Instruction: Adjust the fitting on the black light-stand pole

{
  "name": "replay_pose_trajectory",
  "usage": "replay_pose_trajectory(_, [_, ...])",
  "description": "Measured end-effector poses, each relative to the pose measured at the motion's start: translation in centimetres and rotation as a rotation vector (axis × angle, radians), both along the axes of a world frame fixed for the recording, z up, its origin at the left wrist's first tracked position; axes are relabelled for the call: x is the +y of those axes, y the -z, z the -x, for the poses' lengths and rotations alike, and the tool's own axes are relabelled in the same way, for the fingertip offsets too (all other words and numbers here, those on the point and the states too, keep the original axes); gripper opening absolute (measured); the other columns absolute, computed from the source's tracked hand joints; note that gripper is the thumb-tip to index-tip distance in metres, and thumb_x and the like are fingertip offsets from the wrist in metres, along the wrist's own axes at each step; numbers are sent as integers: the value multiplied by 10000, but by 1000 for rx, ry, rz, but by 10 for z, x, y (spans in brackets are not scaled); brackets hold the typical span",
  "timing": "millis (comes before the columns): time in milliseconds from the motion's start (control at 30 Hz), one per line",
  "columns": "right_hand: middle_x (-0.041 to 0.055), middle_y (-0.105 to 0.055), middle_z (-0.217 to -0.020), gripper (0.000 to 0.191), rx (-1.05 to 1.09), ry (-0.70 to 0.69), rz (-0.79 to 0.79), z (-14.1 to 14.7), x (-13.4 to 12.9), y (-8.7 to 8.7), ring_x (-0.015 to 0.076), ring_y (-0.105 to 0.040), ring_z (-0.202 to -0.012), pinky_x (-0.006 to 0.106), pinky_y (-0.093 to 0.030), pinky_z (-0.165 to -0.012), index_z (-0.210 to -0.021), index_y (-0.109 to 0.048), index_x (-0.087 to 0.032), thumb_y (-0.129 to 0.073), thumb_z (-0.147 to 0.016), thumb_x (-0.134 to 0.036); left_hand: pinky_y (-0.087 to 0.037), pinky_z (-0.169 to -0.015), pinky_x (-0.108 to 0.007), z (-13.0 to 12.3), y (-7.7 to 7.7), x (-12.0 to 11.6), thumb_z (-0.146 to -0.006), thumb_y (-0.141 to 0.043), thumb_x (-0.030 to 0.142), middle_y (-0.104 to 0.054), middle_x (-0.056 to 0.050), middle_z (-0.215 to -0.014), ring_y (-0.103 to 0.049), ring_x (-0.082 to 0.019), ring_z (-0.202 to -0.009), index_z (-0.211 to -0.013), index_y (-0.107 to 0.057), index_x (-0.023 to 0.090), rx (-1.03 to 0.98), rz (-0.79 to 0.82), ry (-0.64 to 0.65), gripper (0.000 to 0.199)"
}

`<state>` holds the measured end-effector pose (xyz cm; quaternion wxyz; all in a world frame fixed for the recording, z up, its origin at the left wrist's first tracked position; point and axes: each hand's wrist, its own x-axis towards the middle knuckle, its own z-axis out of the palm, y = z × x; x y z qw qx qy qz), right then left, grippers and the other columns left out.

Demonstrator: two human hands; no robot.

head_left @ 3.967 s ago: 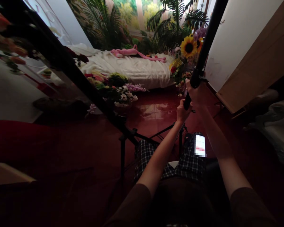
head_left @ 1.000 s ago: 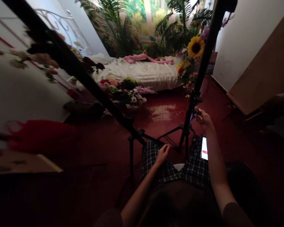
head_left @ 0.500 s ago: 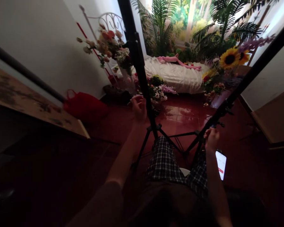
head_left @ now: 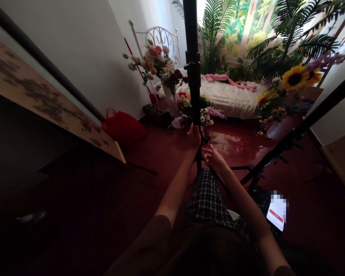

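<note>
A black light stand (head_left: 193, 73) rises upright in front of me, between my arms. My left hand (head_left: 194, 136) is wrapped round its pole low down, just above my knee. Slightly lower and to the right, my right hand (head_left: 214, 157) is at the same pole with its fingers bent together. Whatever those fingers pinch is too dark and small to make out. A small black clamp or knob (head_left: 205, 138) juts from the pole beside my hands. Farther right, a second black stand (head_left: 299, 132) slants across the view.
A lit phone (head_left: 276, 214) lies by my right thigh. Beyond the stands are a cream-covered bed (head_left: 232, 101), vases of flowers (head_left: 158, 63) and sunflowers (head_left: 294, 78). A red bag (head_left: 123, 126) rests on the red floor at left, near a long painted panel (head_left: 54, 99).
My left hand has come onto the left pole and closed round it. My right hand has left the right stand and moved left to that pole. The view has shifted, and the pole looks more upright.
</note>
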<state>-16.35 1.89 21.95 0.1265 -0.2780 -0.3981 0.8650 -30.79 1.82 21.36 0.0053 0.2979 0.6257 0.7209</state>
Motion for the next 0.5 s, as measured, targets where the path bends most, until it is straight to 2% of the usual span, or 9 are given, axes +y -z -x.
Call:
replay_pose_trajectory(67, [-60, -468, -529, 450, 127, -67, 229, 11, 2, -13, 75, -372, -416, 172, -316, -448, -875, -551, -181, -237, -1033, -463, -408, -556, -210, -4, -8, -5, -991, -417, 457, -628, -15, -641, -561, -81, -524, -799, -579, 169, -5, 45, -11, 382])
replay_pose_trajectory(133, [-64, -413, -520, 435, 278, -59, 345, 20, 7, -22, 84, -335, -431, 170, -311, -462, -778, -493, -200, -196, -1053, -360, -386, -543, -206, -7, -14, -8, -986, -467, 380, -632, -21, -644, -550, -79, -530, -803, -579, 157, -19, 81, -32, 310])
replay_pose_trajectory(200, [-64, -375, -506, 421, 377, -13, 380, 26, 13, -25, 97, -299, -435, 174, -305, -469, -682, -393, -211, -187, -1048, -243, -368, -525, -209, -8, -17, -9, -979, -486, 366, -630, -23, -637, -538, -81, -523, -802, -580, 152, -25, 92, -42, 293])
replay_pose_trajectory(300, [-67, -350, -487, 406, 431, 11, 380, 31, 20, -19, 111, -256, -424, 184, -302, -458, -632, -304, -222, -209, -1020, -150, -382, -529, -208, -8, -14, -7, -985, -449, 432, -622, -14, -626, -548, -84, -517, -788, -581, 162, -18, 65, -37, 360])
replay_pose_trajectory(500, [-68, -506, -567, 339, 483, 4, 528, 27, 31, -8, 66, -369, -427, 124, -364, -441, -738, -489, -200, -278, -982, -96, -428, -547, -205, 0, -1, 3, -966, -431, 536, -626, -3, -618, -591, -93, -528, -803, -588, 185, 15, 2, -10, 418])
